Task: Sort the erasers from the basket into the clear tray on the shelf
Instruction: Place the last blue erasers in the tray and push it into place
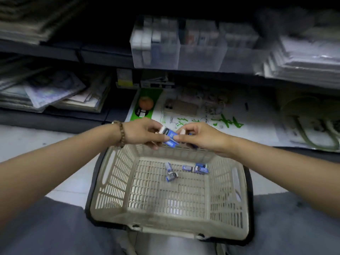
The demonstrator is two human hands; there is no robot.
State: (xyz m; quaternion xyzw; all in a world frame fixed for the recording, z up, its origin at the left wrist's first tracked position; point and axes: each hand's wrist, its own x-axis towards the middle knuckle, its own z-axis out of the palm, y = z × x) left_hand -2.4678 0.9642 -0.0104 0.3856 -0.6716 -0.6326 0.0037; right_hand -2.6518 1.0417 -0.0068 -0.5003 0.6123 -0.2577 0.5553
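Left hand [141, 134] and right hand [199, 137] jointly pinch the erasers [170, 137], long axis hand-to-hand — clear tray [156, 58] lies ahead, higher.

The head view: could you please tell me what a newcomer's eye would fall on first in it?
Dead centre, the left hand and right hand meet, both pinching blue-sleeved erasers. Just below, the beige basket holds a few loose erasers on its floor. Higher up, the clear tray sits on the dark shelf, blurred, with packs inside.
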